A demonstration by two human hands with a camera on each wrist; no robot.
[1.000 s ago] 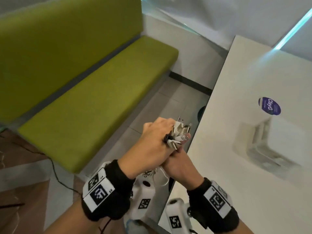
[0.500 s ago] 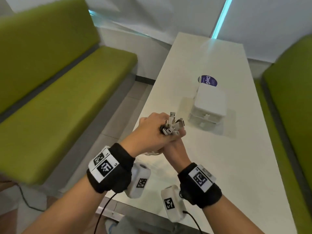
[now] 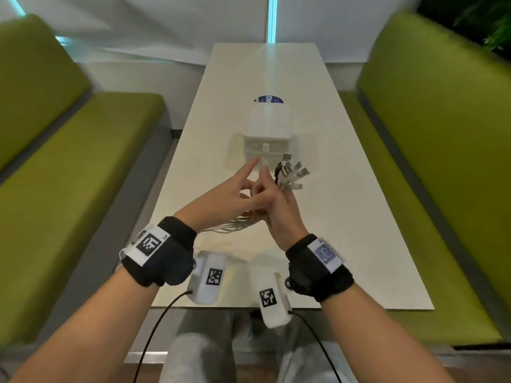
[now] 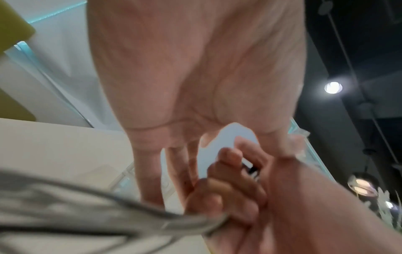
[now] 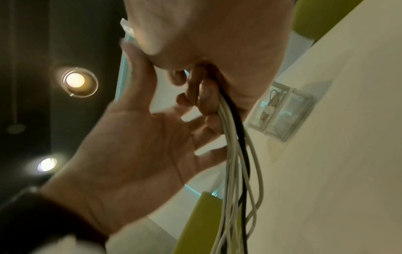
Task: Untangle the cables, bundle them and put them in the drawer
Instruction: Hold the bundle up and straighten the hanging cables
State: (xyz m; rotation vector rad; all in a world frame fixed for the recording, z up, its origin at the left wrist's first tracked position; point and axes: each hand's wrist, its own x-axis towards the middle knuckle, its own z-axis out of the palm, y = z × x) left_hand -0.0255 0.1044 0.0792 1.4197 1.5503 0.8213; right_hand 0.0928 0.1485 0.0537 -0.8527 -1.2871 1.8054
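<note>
Green upholstered seats (image 3: 83, 139) line both sides of the frame in the head view, and between them a long white bench (image 3: 345, 217) runs up the centre toward a pale wall. A small clear plastic drawer unit (image 3: 267, 134) stands on the bench in the middle of the frame, with a round dark blue sticker (image 3: 269, 98) just behind it.

Both hands are raised over the bench in front of the drawer unit. The right hand (image 3: 279, 211) has its grip wrapped round a bunch of cables (image 3: 289, 174); their plug ends fan out above the fist, to the lower right of the drawer unit. In the right wrist view the cables (image 5: 237, 154), several white and one black, run down out of the curled fingers (image 5: 202, 96) toward the bottom of the frame. In the head view the loose lengths trail to the lower left under the left wrist, above the bench.

The left hand (image 3: 232, 194) lies against the right one with its grip slack and wide: the forefinger points toward the drawer unit, and the right wrist view shows its open palm (image 5: 135, 142) holding nothing.
</note>
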